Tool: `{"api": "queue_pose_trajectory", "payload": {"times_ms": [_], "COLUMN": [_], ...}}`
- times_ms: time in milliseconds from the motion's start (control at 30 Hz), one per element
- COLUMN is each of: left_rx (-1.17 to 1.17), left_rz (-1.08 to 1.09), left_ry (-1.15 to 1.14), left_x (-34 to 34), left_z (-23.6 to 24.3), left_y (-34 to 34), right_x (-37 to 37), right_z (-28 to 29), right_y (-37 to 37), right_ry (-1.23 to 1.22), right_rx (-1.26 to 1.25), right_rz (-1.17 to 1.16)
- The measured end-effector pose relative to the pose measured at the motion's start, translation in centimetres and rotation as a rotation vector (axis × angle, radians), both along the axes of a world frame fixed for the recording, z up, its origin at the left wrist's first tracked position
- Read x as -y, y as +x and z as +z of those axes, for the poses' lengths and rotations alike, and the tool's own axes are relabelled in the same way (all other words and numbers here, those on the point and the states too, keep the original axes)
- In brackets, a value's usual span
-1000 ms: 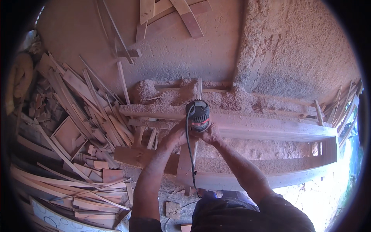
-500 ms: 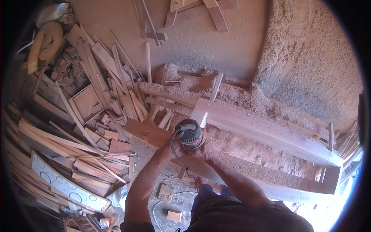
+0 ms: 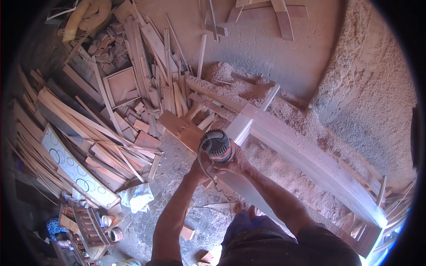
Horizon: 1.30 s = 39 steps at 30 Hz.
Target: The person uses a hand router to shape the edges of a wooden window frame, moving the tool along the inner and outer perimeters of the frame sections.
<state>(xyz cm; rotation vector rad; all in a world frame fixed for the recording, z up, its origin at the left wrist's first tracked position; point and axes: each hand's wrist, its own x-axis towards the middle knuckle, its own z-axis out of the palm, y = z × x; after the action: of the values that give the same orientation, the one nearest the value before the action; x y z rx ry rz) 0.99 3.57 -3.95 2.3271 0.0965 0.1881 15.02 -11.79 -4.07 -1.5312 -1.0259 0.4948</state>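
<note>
1. The tool [image 3: 216, 145], round and dark with a red band, is over the frame's near left end; both hands are on it. The left hand [image 3: 202, 170] has its grip closed on the tool's left side, the right hand [image 3: 237, 160] its grip closed on the right.
2. Right of the tool runs a long pale beam [image 3: 306, 147], part of the frame, with reddish dust [image 3: 284, 165] heaped along it.
3. Beyond the tool stands a rough, dusty wall [image 3: 262, 57].
4. Left of the tool, across the grey floor [image 3: 171, 170], scrap wood [image 3: 159, 46] lies jumbled, with a patterned panel [image 3: 75, 167] along it and a white bag [image 3: 136, 198] nearer.
5. The tool's underside is hidden, so I can't tell whether it touches wood; most of the fingers are out of sight too.
6. The cord [image 3: 200, 156] loops down the tool's left side, its far end hard to follow.
7. Far beyond the tool, leftward, a yellow hose [image 3: 91, 15] is cut off.
</note>
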Motion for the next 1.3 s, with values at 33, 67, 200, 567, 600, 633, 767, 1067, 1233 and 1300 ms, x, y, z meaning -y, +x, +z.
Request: {"api": "queue_pose_trajectory", "payload": {"times_ms": [33,67,200,567,600,633,767,1067,1233,1300], "left_rx": [-0.01,-0.032,-0.036,0.08,0.096,0.1,0.095,0.043,-0.052,-0.055], "left_rz": [0.08,0.16,0.463,0.505,0.505,0.51,0.534,0.517,0.529,0.572], "left_ry": [-0.024,0.032,0.362,0.06,0.073,0.058,-0.033,0.11,0.162,0.101], "left_x": [1.2,2.4,6.8,9.9,10.4,10.8,12.8,18.8,23.9,25.7], "left_z": [0.2,0.1,-4.3,-1.7,-1.6,-1.5,-1.3,-1.9,-0.6,-0.6], "left_y": [-0.3,-0.5,-1.1,0.0,-0.2,-0.2,0.0,-0.7,-0.7,-1.0], "right_x": [0.0,-0.1,-0.7,-0.2,0.1,0.4,2.1,8.2,13.0,14.7], "right_z": [0.0,0.0,1.9,3.3,3.4,3.3,2.4,2.1,2.7,2.4], "right_y": [0.8,1.6,3.7,4.8,4.7,4.7,4.9,4.9,5.0,4.8], "right_ry": [0.036,0.071,-0.029,-0.059,-0.034,-0.041,-0.066,-0.067,-0.137,-0.143], "right_rx": [-0.007,-0.013,-0.176,-0.157,-0.155,-0.157,-0.112,-0.223,-0.286,-0.231], "right_rz": [0.079,0.156,0.514,0.651,0.642,0.639,0.612,0.632,0.65,0.641]}}
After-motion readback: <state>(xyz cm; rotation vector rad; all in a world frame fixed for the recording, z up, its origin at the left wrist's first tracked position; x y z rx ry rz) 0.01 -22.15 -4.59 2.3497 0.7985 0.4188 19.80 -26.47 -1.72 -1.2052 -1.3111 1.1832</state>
